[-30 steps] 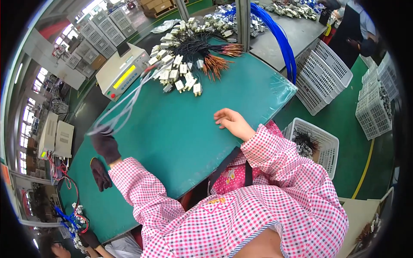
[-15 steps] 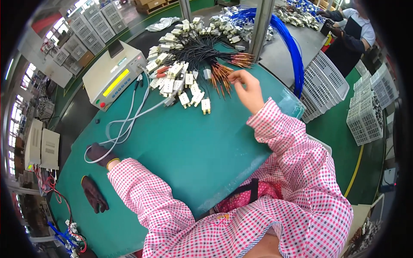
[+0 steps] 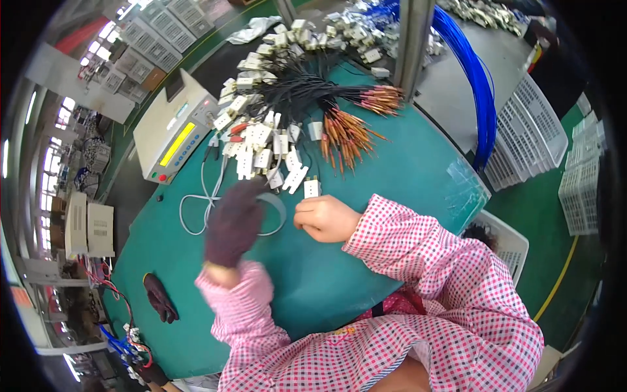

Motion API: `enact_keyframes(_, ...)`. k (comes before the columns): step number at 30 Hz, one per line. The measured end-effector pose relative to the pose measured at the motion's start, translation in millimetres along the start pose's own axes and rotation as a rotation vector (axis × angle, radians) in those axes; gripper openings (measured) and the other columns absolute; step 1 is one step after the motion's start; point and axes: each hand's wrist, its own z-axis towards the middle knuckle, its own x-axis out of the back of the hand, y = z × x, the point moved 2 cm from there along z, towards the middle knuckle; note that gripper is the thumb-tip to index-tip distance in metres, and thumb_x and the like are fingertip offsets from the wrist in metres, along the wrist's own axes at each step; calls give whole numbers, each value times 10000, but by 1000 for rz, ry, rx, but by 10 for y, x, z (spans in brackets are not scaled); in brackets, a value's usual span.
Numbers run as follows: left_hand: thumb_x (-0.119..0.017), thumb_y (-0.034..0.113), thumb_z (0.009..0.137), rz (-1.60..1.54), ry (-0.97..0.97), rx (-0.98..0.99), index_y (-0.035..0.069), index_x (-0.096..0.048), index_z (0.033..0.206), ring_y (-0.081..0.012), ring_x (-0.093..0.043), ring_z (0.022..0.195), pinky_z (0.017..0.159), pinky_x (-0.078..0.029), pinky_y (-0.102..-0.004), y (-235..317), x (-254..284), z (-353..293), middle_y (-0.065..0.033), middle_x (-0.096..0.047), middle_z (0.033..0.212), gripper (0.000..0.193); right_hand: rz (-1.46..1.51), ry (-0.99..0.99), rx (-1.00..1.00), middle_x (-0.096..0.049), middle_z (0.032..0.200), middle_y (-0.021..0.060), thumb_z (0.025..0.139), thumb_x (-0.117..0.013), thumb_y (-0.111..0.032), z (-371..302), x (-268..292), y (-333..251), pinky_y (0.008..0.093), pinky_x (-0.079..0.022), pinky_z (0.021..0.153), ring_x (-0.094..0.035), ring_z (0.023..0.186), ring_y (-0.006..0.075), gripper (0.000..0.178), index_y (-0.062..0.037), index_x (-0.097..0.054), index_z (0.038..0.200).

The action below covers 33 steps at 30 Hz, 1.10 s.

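My left hand (image 3: 234, 222), in a dark knitted glove, is raised over the table just below the pile of white plugs (image 3: 261, 134). Motion smears its fingers, and a grey cable (image 3: 186, 222) loops around and past it. My bare right hand (image 3: 326, 219) rests near the middle of the table with fingers curled together. Right beyond its knuckles lies a single white plug (image 3: 311, 189); anything inside the fingers is hidden. Black cords run from the plugs to a fan of copper-coloured ends (image 3: 345, 137), with a second bundle (image 3: 380, 101) to its right.
A tester box (image 3: 176, 130) with a yellow display stands at the table's left rear. An empty dark glove (image 3: 159, 298) lies at left. A metal post (image 3: 413, 49) and blue wires (image 3: 480, 98) border the right rear. White crates (image 3: 530, 124) are stacked beyond.
My right hand has left the copper-coloured ends and come nearer, beside the single plug. My left hand has lifted and moved right toward the plugs, shifting the grey cable.
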Motion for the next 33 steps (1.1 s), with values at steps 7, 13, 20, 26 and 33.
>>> enact_keyframes(7,-567,349,839,217,80,510,106,-541,1193,-393,-622,906,772,-482,-483,152,-604,1009,-208,-649,1000,430,-35,8,0,-545,742,80,675,-588,-67,74,-18,-28,392,-504,619,-587,737,269,71,-52,-570,742)
enact_keyframes(13,-561,309,836,370,85,555,46,-587,991,-404,-625,881,767,-487,-491,79,-700,901,-224,-654,937,306,-30,-24,-37,-566,740,82,675,-577,-78,25,-15,-29,390,-512,642,-599,749,272,63,-43,-576,728)
enact_keyframes(20,-541,252,844,549,132,276,22,-584,923,-365,-657,702,615,-514,-487,-355,-739,795,-207,-661,811,247,-48,-47,-11,-561,739,75,691,-572,-76,69,-36,-52,383,-509,635,-590,737,266,56,-47,-577,738)
enact_keyframes(26,-618,240,816,-494,138,619,16,-635,884,-237,-612,582,599,-469,-358,83,-177,870,-144,-620,685,235,-81,-82,-6,-550,731,74,698,-582,-65,38,-17,-22,382,-504,630,-585,739,265,53,-41,-563,742)
enact_keyframes(33,-651,245,858,-689,387,677,76,-660,996,-63,-480,469,402,-355,-222,-56,222,699,0,-570,642,218,-45,-80,-3,-520,732,80,704,-594,-41,29,-43,-19,381,-497,611,-568,718,262,69,-37,-547,755)
